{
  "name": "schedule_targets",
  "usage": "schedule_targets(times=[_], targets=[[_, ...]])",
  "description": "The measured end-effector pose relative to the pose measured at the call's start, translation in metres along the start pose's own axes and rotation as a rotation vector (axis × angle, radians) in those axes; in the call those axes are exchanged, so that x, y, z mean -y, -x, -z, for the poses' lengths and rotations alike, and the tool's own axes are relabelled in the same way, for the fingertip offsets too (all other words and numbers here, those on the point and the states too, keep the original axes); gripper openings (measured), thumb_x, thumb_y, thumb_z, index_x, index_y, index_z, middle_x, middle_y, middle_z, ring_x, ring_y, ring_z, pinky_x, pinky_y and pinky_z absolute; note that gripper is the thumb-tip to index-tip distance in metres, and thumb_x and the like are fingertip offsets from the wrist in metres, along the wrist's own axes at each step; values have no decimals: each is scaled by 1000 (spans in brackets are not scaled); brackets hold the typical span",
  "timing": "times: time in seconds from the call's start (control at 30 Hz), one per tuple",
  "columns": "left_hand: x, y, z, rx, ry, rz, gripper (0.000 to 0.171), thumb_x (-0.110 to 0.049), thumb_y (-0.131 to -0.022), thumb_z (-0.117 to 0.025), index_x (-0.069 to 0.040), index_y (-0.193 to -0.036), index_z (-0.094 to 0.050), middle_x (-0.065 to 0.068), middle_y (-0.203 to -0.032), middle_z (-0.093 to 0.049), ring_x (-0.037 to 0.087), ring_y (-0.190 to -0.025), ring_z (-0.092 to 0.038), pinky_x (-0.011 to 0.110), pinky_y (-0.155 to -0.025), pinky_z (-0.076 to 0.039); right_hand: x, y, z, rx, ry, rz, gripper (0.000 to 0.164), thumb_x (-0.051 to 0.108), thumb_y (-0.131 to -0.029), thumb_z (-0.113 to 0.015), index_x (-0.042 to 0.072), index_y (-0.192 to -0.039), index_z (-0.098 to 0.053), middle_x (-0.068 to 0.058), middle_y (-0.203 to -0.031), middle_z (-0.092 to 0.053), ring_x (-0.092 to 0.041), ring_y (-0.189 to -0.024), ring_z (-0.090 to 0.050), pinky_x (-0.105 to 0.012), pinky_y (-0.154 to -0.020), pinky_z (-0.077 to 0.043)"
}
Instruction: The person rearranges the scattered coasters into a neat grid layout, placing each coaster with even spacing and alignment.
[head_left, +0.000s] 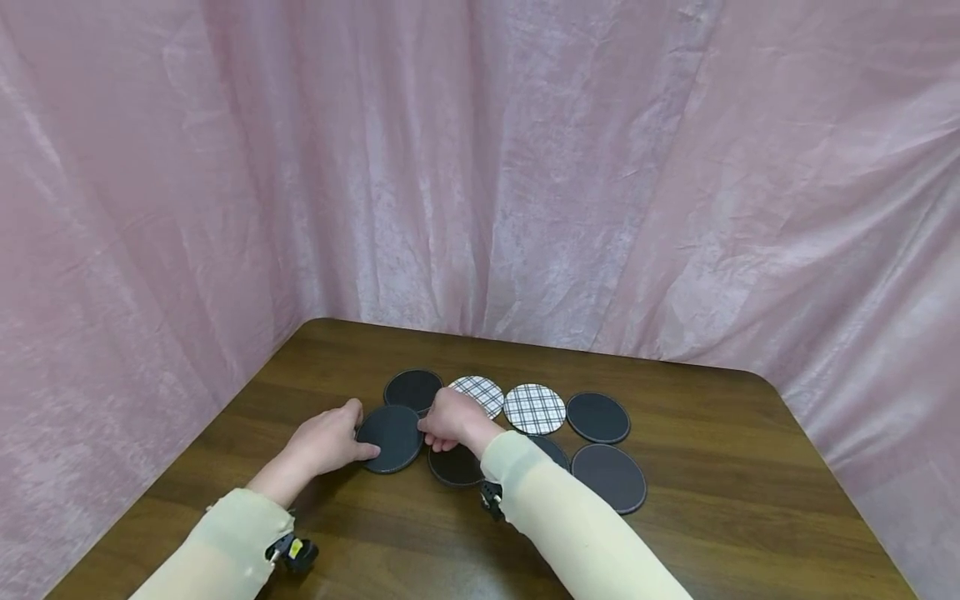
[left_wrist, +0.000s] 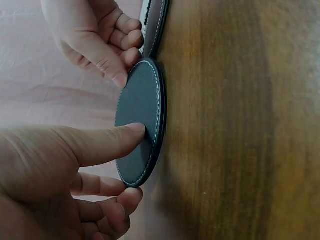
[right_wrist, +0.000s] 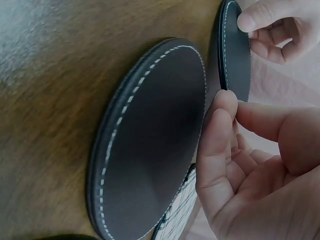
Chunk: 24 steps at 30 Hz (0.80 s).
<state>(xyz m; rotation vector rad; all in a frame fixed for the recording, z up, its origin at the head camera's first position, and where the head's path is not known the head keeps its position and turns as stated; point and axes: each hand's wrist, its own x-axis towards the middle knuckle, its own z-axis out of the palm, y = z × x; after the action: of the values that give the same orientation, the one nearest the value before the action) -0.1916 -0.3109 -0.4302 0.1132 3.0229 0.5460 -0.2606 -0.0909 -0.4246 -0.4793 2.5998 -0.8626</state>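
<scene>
A round dark coaster with pale stitching round its rim is held between both hands at the left end of the group. My left hand pinches its left side, thumb on the top face and fingers at the edge beneath. On the opposite side, my right hand pinches the rim between thumb and finger, as the right wrist view also shows of this coaster. A dark brown coaster lies under the right hand, partly hidden by it. Behind the held coaster is a black coaster, overlapped in the head view.
Two white plaid coasters lie in the back row, one partly behind the right hand. Farther right are a dark coaster and a greyish one. Another dark coaster shows past the right sleeve. Pink curtains hang beyond the wooden table.
</scene>
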Motion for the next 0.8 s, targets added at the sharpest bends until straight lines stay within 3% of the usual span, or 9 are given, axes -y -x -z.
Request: schedule_targets(times=[0.3,0.57,0.8], targets=[[0,7,-2,34,23,-2,56,-39,-88,-95,-1,-114,-62,5,-89,-65,23,-80,-59,45,-74,-50,0,7,-3,-30,115,9,35,20,-105,-75,11,-72,-79,-1,-63,-74,-18,-63,-78,-24,-57,-54],[0,5,-6,28,8,-24,56,-36,-88,-95,0,-119,-65,7,-94,-68,23,-86,-63,47,-78,-54,-2,6,-4,-46,131,11,35,19,-103,-77,12,-69,-79,-1,-62,-73,-18,-61,-77,-23,-55,-51],[-6,10,-3,74,10,-40,83,-46,-79,-100,6,-134,-64,19,-117,-67,34,-106,-69,58,-93,-57,-8,2,-5,-35,54,21,33,18,-102,-80,11,-70,-78,-1,-61,-72,-13,-54,-71,-23,-53,-54]])
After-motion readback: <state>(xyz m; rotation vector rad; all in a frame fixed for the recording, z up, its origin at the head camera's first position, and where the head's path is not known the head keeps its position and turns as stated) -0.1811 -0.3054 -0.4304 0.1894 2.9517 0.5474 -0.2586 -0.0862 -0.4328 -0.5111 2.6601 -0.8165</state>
